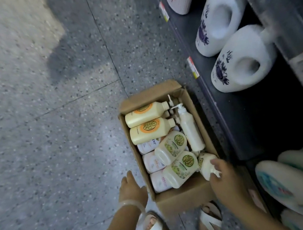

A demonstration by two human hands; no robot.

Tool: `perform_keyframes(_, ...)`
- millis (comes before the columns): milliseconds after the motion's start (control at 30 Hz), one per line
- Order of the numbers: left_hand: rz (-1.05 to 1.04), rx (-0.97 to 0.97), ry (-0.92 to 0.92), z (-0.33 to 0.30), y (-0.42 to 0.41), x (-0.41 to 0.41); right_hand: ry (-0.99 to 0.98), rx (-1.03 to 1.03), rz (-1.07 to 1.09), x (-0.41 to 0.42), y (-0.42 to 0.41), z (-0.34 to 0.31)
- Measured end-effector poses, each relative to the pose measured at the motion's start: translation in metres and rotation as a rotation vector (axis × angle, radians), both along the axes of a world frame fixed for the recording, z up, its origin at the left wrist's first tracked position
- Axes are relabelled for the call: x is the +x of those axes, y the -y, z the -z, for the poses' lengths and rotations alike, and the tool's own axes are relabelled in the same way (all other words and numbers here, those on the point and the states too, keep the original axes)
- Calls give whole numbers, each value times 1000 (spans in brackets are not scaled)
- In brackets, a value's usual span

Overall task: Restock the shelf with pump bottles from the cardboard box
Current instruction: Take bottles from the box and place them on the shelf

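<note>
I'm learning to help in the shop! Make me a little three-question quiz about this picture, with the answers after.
1. True or false: the cardboard box sits on the floor beside the shelf.
2. Which hand grips a bottle in the box? A) left hand B) right hand C) both
3. Fill in: the two bottles with orange labels lie at the ____ end of the box from the person.

Key
1. True.
2. B. The right hand holds a cream bottle at the box's near right corner; the left hand is open beside the box.
3. far
</note>
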State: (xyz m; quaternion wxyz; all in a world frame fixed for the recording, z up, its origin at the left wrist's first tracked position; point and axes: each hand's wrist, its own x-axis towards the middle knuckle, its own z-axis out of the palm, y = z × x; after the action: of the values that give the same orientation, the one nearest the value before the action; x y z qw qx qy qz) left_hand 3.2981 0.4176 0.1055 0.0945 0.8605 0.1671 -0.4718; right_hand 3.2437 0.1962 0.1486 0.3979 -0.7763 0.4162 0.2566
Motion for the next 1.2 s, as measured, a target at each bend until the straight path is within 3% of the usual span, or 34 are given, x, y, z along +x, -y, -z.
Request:
perform_keyframes(133,23,-98,167,-16,30,63,-5,-2,-122,26,-12,-11)
perform_keyframes(333,255,-122,210,4,36,132,-109,27,-34,72,-25,13)
perform_keyframes(467,437,-81,169,20,16,163,-167,170,308,103,-51,41)
perform_keyframes(667,767,-82,126,60,-9,197,-103,424,583,148,-115,100)
perform_keyframes(767,792,-103,136,78,-4,209,-67,488,783,164,-132,124)
perform_keyframes(933,817,-245,225,117,15,220,-15,542,1370,172,-138,170)
perform_keyframes(1200,820,-207,384,153,30,219,-28,554,1539,186,-142,197)
